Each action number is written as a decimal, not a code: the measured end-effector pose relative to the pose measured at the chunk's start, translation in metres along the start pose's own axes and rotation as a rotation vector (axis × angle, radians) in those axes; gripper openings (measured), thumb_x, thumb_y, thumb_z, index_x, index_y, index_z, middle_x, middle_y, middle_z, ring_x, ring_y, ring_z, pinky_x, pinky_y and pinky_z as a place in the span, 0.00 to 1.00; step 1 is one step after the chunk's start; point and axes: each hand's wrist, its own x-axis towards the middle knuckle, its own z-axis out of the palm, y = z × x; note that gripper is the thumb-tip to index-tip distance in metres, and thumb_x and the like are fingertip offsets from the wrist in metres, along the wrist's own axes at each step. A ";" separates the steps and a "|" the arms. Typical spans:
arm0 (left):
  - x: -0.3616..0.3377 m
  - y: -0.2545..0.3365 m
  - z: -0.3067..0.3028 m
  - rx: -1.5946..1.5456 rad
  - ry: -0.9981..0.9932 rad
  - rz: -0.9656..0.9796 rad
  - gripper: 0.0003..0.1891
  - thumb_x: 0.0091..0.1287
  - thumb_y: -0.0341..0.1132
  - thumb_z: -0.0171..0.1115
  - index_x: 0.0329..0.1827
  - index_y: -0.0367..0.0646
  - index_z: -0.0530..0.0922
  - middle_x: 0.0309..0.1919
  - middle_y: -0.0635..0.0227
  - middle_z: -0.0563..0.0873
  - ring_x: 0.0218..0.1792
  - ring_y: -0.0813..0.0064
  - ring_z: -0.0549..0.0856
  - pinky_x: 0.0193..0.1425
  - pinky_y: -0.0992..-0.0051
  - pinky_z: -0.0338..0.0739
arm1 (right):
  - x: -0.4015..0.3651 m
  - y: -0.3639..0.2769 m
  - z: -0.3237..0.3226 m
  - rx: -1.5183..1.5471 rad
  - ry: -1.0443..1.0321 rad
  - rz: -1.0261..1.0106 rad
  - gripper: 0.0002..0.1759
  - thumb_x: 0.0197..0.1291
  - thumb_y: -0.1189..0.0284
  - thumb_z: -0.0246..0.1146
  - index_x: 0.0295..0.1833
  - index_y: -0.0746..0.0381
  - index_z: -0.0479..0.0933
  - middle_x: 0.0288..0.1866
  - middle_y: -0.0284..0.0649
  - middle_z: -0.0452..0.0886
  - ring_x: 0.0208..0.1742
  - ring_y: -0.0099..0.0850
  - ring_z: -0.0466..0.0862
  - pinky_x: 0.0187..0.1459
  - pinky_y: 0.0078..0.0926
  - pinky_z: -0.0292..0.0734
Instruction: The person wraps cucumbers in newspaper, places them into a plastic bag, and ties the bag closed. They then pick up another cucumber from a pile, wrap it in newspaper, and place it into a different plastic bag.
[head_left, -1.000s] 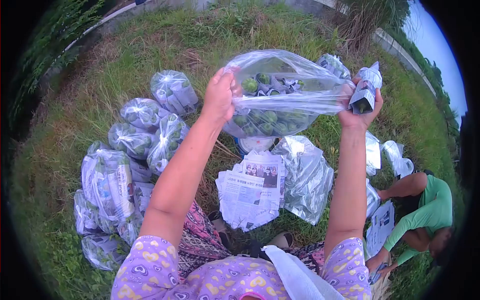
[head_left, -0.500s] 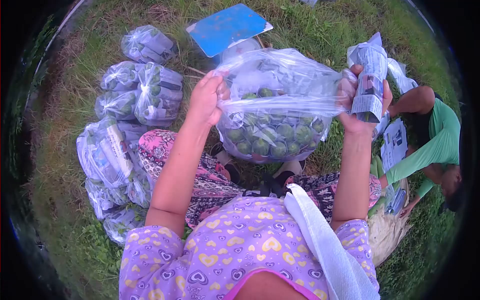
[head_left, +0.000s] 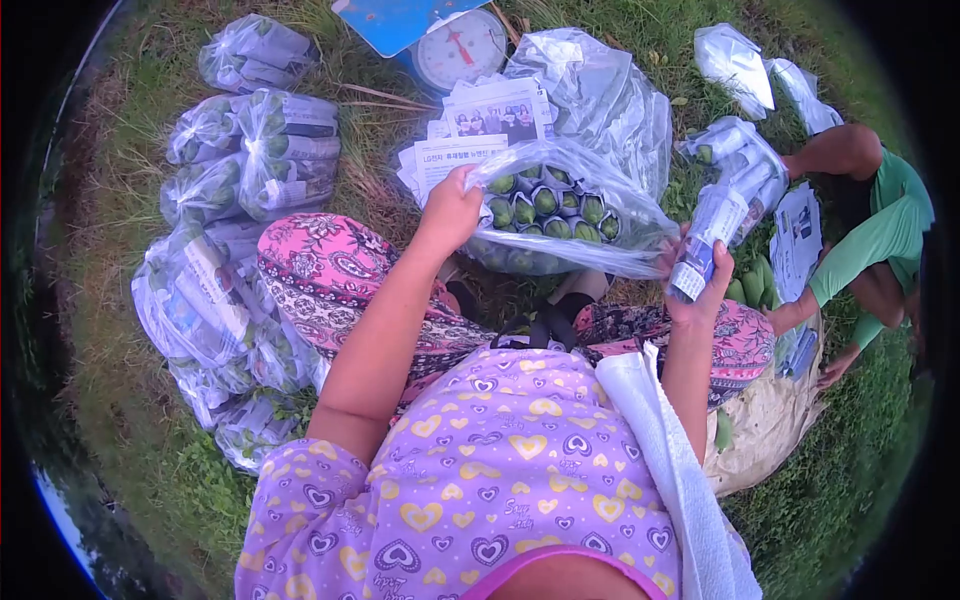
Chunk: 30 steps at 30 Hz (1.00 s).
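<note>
Head view: near, clear bag [head_left: 520, 262] between hands; left hand [head_left: 452, 210] clamped on left rim, right hand [head_left: 700, 290] on paper roll [head_left: 704, 255] and right rim. Filled bags [head_left: 290, 165] left. Farther, bag partly hides newspapers [head_left: 468, 155]; far, board [head_left: 400, 18] overlaps scale [head_left: 460, 55].

Both arms reached forward, with the hands well apart. The left forearm [head_left: 395, 310] slanted forward and inward from a bent elbow, ending in a left hand [head_left: 450, 212] closed in a tight grip. The right forearm [head_left: 690, 365] ran nearly straight ahead, the right hand [head_left: 697, 285] slightly nearer the body, its fingers curled.
</note>
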 end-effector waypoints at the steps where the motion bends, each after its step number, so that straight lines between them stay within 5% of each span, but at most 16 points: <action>1: -0.002 0.014 -0.010 0.046 -0.040 -0.029 0.19 0.62 0.36 0.53 0.54 0.36 0.74 0.40 0.47 0.83 0.44 0.53 0.82 0.50 0.62 0.73 | 0.003 -0.005 -0.003 -0.137 0.007 -0.038 0.28 0.53 0.56 0.61 0.51 0.68 0.71 0.40 0.43 0.80 0.36 0.32 0.82 0.39 0.32 0.80; 3: 0.001 0.026 -0.023 0.233 -0.105 -0.080 0.19 0.61 0.38 0.54 0.52 0.37 0.75 0.39 0.48 0.83 0.44 0.54 0.82 0.49 0.62 0.74 | 0.007 -0.021 -0.017 -0.398 0.049 -0.084 0.30 0.53 0.60 0.61 0.56 0.69 0.68 0.46 0.45 0.79 0.42 0.34 0.82 0.43 0.34 0.80; 6: 0.010 0.036 -0.034 0.414 -0.136 -0.117 0.18 0.57 0.43 0.59 0.44 0.38 0.78 0.40 0.51 0.84 0.45 0.57 0.82 0.48 0.62 0.74 | 0.001 -0.048 0.021 -0.669 0.007 -0.422 0.33 0.52 0.64 0.63 0.60 0.71 0.64 0.52 0.50 0.77 0.44 0.34 0.81 0.45 0.30 0.78; 8: 0.018 0.034 -0.036 0.423 -0.081 -0.086 0.17 0.56 0.44 0.60 0.41 0.40 0.79 0.40 0.53 0.84 0.46 0.57 0.82 0.48 0.62 0.75 | -0.007 -0.068 0.037 -0.708 -0.131 -0.369 0.36 0.53 0.62 0.63 0.63 0.69 0.59 0.55 0.48 0.74 0.50 0.35 0.80 0.48 0.34 0.78; 13: 0.039 0.020 -0.013 0.473 -0.103 -0.058 0.18 0.55 0.46 0.62 0.40 0.40 0.81 0.39 0.52 0.84 0.43 0.54 0.82 0.47 0.61 0.75 | -0.001 -0.061 0.085 -1.237 -0.342 -0.219 0.26 0.40 0.67 0.70 0.46 0.70 0.73 0.39 0.41 0.81 0.39 0.27 0.79 0.42 0.25 0.72; 16: 0.048 0.017 -0.012 0.425 -0.065 -0.091 0.17 0.57 0.45 0.61 0.41 0.40 0.82 0.35 0.48 0.84 0.41 0.51 0.82 0.46 0.60 0.75 | 0.017 -0.022 0.127 -1.656 -0.583 -0.270 0.27 0.36 0.68 0.70 0.44 0.71 0.73 0.34 0.54 0.81 0.35 0.49 0.81 0.41 0.35 0.74; 19: 0.050 0.024 -0.019 0.393 -0.036 -0.130 0.14 0.60 0.42 0.57 0.42 0.44 0.82 0.36 0.51 0.84 0.41 0.51 0.82 0.46 0.59 0.75 | 0.042 0.030 0.133 -1.993 -0.701 -0.313 0.24 0.37 0.62 0.70 0.38 0.68 0.75 0.36 0.54 0.80 0.41 0.47 0.81 0.43 0.40 0.75; 23: 0.047 0.019 -0.023 0.342 0.005 -0.125 0.13 0.61 0.40 0.55 0.42 0.45 0.82 0.36 0.52 0.84 0.41 0.51 0.82 0.45 0.57 0.75 | 0.069 0.096 0.139 -2.152 -0.724 -0.241 0.27 0.40 0.63 0.68 0.46 0.67 0.75 0.46 0.51 0.77 0.46 0.46 0.80 0.47 0.39 0.76; 27: 0.049 0.007 -0.028 0.347 0.061 -0.101 0.12 0.62 0.39 0.54 0.40 0.45 0.82 0.34 0.52 0.84 0.39 0.50 0.82 0.44 0.56 0.75 | 0.083 0.141 0.149 -2.125 -0.678 -0.280 0.31 0.40 0.63 0.69 0.52 0.64 0.71 0.45 0.50 0.76 0.43 0.46 0.81 0.45 0.39 0.77; 30: 0.051 -0.005 -0.029 0.283 0.115 -0.050 0.11 0.62 0.38 0.53 0.39 0.44 0.82 0.32 0.51 0.84 0.38 0.49 0.82 0.43 0.55 0.74 | 0.084 0.150 0.156 -2.163 -0.715 -0.345 0.24 0.41 0.68 0.69 0.47 0.63 0.74 0.44 0.51 0.75 0.40 0.45 0.82 0.41 0.37 0.79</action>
